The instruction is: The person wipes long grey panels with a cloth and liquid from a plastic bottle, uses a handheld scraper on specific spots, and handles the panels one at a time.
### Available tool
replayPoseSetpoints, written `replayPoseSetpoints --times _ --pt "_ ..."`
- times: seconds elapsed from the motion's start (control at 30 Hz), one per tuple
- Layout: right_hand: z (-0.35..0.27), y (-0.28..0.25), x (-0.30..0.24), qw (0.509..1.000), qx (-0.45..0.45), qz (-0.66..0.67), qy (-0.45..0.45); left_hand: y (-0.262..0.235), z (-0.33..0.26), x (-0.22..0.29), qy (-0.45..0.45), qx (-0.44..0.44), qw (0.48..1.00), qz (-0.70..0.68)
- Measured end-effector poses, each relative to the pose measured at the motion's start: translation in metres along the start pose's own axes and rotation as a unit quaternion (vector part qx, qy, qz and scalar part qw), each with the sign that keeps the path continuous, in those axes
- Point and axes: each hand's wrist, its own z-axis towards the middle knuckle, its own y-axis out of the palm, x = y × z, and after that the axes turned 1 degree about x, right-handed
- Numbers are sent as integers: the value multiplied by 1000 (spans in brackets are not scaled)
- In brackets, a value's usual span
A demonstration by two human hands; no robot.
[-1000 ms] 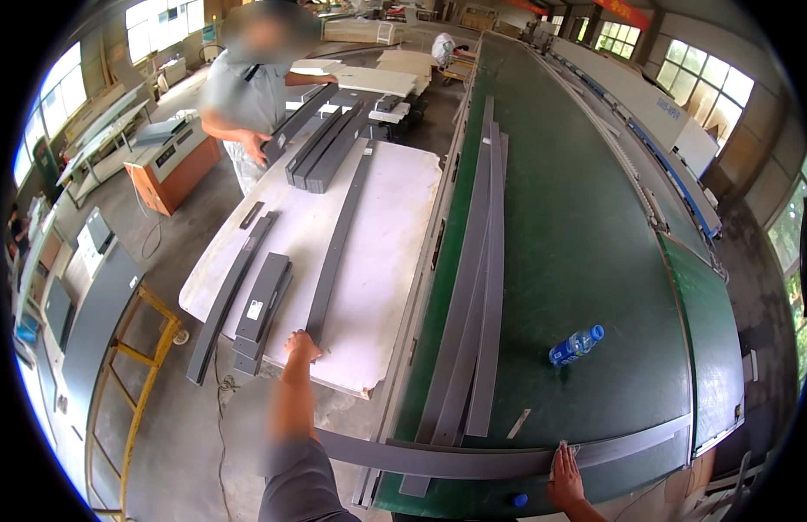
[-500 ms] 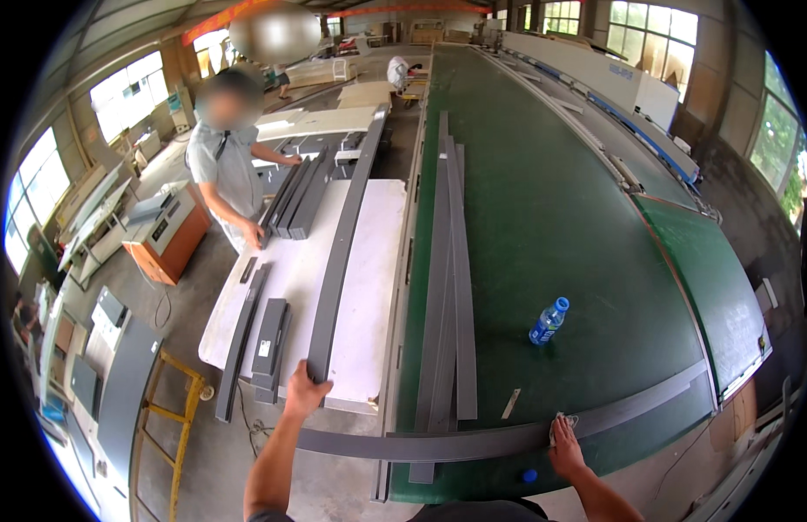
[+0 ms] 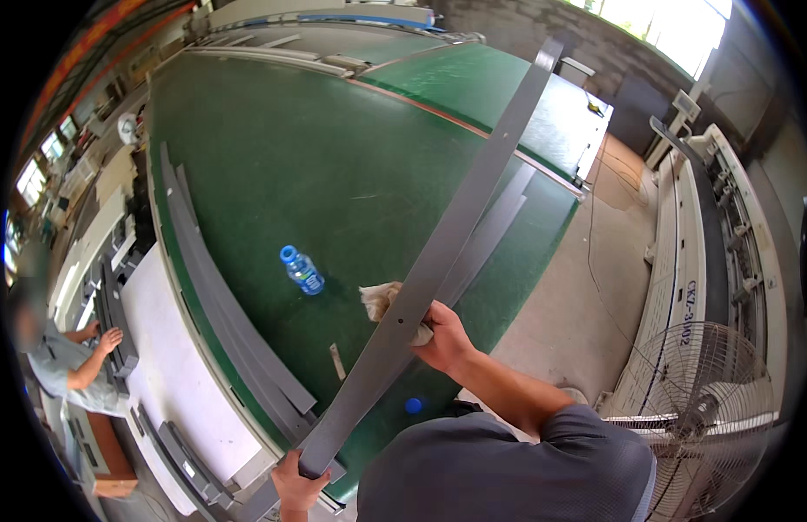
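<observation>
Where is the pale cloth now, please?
In the head view, the pale cloth is in the right hand, against the long grey strip, right of the bottle.

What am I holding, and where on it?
A long grey board: your left hand grips its near end; your right hand, with a cloth, grips it partway along.

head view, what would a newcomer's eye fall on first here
Probably the long grey board slanting across the middle, its lower end in the left hand while the right hand holds a pale cloth to it partway along. Next, the wide green table beneath, with a blue-labelled bottle left of the board. The big wire fan at lower right also stands out.
</observation>
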Motion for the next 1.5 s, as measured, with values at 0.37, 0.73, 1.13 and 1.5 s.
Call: replayPoseSetpoints --times 0.37,0.73,1.13,1.5 --pt "45 -193 -35 978 140 -116 97 50 77 49 9 -128 985 115" --pt "143 -268 -281 429 77 -840 -323 103 68 17 -19 -118 978 169" --pt "45 -166 29 363 -384 -832 -170 106 73 7 -24 -125 969 212" --pt "106 -208 -106 259 -232 -922 -169 111 48 -26 -146 226 827 -494"
